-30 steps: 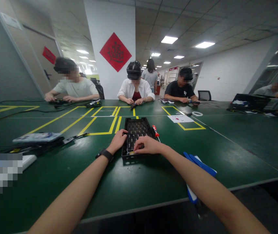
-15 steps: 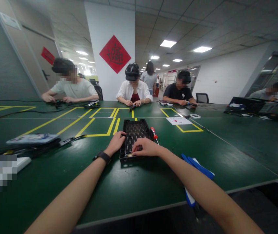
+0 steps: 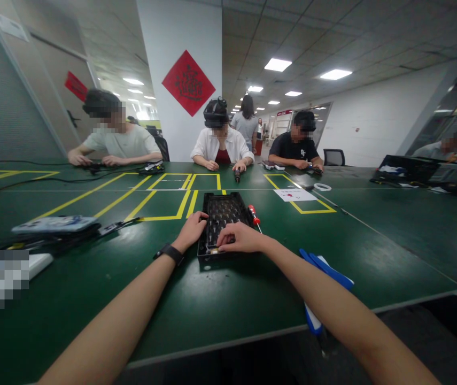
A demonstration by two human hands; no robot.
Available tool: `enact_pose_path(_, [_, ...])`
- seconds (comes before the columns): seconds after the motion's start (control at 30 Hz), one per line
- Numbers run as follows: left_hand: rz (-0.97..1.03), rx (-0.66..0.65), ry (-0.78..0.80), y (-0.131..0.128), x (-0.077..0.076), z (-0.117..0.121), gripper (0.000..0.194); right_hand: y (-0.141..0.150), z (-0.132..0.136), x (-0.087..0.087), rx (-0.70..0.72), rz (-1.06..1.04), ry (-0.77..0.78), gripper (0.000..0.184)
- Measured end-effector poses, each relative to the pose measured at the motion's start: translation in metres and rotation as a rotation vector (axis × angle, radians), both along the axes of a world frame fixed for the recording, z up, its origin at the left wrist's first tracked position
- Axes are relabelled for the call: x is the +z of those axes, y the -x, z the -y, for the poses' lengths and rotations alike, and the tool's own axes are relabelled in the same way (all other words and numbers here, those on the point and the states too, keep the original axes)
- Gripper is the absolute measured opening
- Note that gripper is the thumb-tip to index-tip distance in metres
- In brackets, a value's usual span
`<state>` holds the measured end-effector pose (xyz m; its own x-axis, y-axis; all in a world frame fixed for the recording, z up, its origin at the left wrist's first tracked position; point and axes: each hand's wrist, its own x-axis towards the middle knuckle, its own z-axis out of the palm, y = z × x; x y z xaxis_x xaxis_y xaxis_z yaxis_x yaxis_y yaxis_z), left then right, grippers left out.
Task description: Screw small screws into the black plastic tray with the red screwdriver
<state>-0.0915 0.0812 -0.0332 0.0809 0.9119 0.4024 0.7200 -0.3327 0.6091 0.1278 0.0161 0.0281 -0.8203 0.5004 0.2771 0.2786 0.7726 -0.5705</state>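
A shallow black case (image 3: 229, 202), open at the top, lies on the green table with rows of small shiny parts inside. My left hand (image 3: 191, 230) grips its left wall, fingertips curled over the edge. Over the near end of the case, my right hand (image 3: 239, 237) is closed in a pinch. Its fingertips meet at a small pale, brassy piece (image 3: 214, 250) in the near left corner; whether they hold it or only touch it is hidden. Against the right side of the case lies a red-handled screwdriver (image 3: 254, 215).
Blue-handled pliers-like tools (image 3: 326, 270) lie near the table's front edge, partly behind my right forearm. To the left is a light-blue box (image 3: 54, 225) on black cables. A printed sheet (image 3: 294, 195) and a white ring (image 3: 323, 187) lie farther back. Several people sit around the table.
Both hands stay almost in place on the case, my right hand still at its near corner. Across the table, a person has moved a dark tool toward the right.
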Motion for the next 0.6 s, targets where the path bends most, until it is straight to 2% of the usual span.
enact_pose_path(0.37, [0.017,0.002,0.004,0.0010,-0.0010,-0.0001,0.030,-0.0009,-0.0001,0.0041,0.013,0.030,-0.114,0.022])
enact_pose_path(0.6, [0.017,-0.004,0.007,0.0009,0.0000,0.0007,0.030,-0.0017,0.0000,0.0027,0.012,0.012,-0.061,0.021])
